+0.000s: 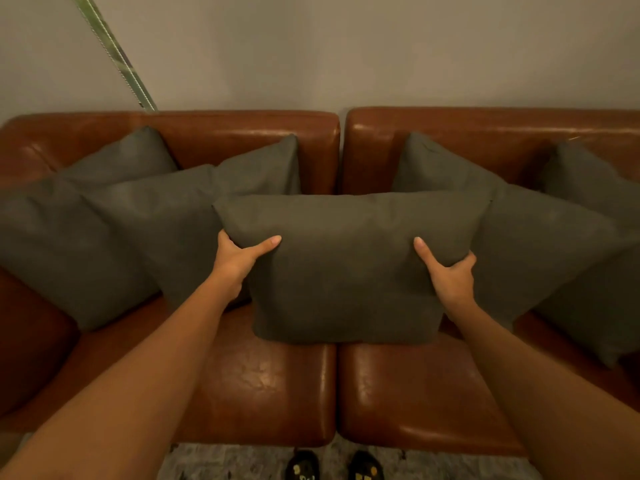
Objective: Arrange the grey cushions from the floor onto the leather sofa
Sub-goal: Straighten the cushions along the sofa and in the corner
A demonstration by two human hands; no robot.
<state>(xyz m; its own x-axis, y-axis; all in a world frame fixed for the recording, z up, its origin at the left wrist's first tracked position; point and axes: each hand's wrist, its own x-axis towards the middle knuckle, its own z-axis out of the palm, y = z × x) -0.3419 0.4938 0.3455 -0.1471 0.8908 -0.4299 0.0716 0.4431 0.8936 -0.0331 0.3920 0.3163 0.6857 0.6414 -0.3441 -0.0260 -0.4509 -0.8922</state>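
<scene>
A grey cushion (pixel 346 268) stands upright in the middle of the brown leather sofa (pixel 263 386), its lower edge resting across the gap between the two seat pads. My left hand (pixel 239 259) grips its left side, thumb on the front. My right hand (pixel 450 271) grips its right side the same way. Several more grey cushions lean against the backrest: one at the far left (pixel 65 251), one behind it (pixel 194 216), and others on the right (pixel 540 247).
A plain wall rises behind the sofa, with a pale green strip (pixel 114 53) slanting down to the backrest at left. A patterned rug (pixel 221 462) lies before the sofa, and two dark slippers (pixel 332 465) show at the bottom edge.
</scene>
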